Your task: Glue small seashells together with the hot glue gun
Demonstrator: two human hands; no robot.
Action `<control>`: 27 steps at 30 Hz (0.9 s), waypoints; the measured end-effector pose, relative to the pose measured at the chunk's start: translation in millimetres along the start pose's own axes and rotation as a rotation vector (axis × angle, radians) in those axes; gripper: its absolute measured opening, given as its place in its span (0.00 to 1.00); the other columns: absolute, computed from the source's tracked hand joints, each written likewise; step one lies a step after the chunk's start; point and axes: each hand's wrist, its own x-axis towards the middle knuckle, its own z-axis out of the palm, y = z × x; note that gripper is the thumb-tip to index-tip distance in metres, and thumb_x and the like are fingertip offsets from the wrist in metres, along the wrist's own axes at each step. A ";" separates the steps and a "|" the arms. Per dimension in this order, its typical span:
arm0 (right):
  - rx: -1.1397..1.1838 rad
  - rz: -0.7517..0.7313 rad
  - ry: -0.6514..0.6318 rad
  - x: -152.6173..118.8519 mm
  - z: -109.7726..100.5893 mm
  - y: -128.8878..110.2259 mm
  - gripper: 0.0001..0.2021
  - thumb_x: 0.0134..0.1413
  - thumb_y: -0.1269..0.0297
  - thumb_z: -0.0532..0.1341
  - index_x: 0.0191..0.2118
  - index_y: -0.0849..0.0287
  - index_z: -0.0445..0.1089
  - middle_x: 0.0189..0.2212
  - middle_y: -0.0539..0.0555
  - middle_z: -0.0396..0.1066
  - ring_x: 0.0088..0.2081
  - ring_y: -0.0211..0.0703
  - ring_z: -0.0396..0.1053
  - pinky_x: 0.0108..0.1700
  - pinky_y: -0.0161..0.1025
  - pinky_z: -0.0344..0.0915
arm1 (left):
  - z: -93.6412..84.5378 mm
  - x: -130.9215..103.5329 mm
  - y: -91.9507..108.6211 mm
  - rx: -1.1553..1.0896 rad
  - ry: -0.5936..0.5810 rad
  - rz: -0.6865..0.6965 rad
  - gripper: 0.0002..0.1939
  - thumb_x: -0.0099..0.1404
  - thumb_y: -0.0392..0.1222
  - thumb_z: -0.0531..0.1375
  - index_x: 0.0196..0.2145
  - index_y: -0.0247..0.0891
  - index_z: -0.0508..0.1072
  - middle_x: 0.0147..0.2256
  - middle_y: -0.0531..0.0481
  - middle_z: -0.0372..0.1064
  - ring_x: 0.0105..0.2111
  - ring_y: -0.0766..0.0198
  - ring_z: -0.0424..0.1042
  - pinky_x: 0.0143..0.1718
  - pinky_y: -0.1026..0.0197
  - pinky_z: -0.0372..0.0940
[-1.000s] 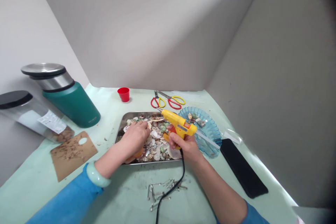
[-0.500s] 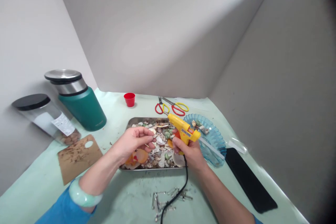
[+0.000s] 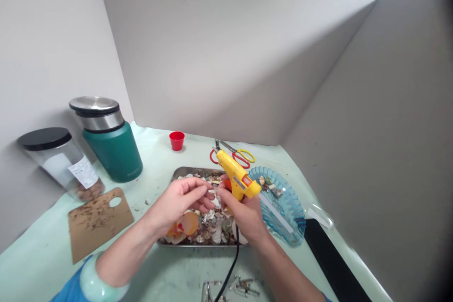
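My right hand (image 3: 246, 210) is wrapped round the handle of a yellow glue gun (image 3: 235, 173), its nozzle pointing up and away and a white glue stick (image 3: 278, 212) out of its rear. Close beside it, my left hand (image 3: 189, 198) has thumb and fingers pinched together; what they hold, if anything, is too small to name. Both hands are over a metal tray (image 3: 201, 246) of shells (image 3: 212, 226). An orange shell-like piece (image 3: 190, 223) lies at the tray's left. The gun's black cord (image 3: 231, 266) hangs toward the near edge.
A blue glass dish (image 3: 283, 188) with small shells stands right of the tray, a black slab (image 3: 332, 259) beyond it. Scissors (image 3: 244, 156) and a red cup (image 3: 177, 140) are behind. At left are a green flask (image 3: 115, 151), a jar (image 3: 71, 165) and a brown board (image 3: 101, 219). Metal clips (image 3: 244, 285) lie in front.
My right hand and the glue gun have moved left, closer to my left hand. The view has tilted up, so a window now shows at the top right.
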 end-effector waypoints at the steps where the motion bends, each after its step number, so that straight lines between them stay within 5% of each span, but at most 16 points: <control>1: 0.008 0.003 0.004 0.7 0.2 -0.6 0.14 0.47 0.60 0.66 0.41 0.57 0.69 0.27 0.48 0.67 0.23 0.35 0.62 0.26 0.34 0.62 | -0.7 -0.2 0.1 -0.012 -0.014 0.011 0.11 0.58 0.44 0.62 0.35 0.34 0.71 0.30 0.47 0.76 0.30 0.63 0.74 0.35 0.59 0.68; 9: -0.002 0.023 0.005 -2.3 -1.0 6.2 0.13 0.49 0.60 0.65 0.42 0.55 0.69 0.29 0.48 0.67 0.25 0.35 0.62 0.28 0.33 0.62 | 1.4 2.3 -7.5 -0.039 -0.003 0.023 0.11 0.52 0.38 0.66 0.32 0.35 0.69 0.28 0.51 0.74 0.31 0.63 0.75 0.37 0.59 0.67; 27: 0.039 0.032 -0.011 -3.7 0.5 0.7 0.11 0.47 0.63 0.65 0.39 0.58 0.69 0.25 0.47 0.68 0.22 0.34 0.61 0.26 0.33 0.62 | 1.4 1.6 -9.3 0.018 0.023 0.027 0.09 0.57 0.40 0.63 0.33 0.34 0.70 0.25 0.52 0.73 0.27 0.67 0.72 0.32 0.64 0.66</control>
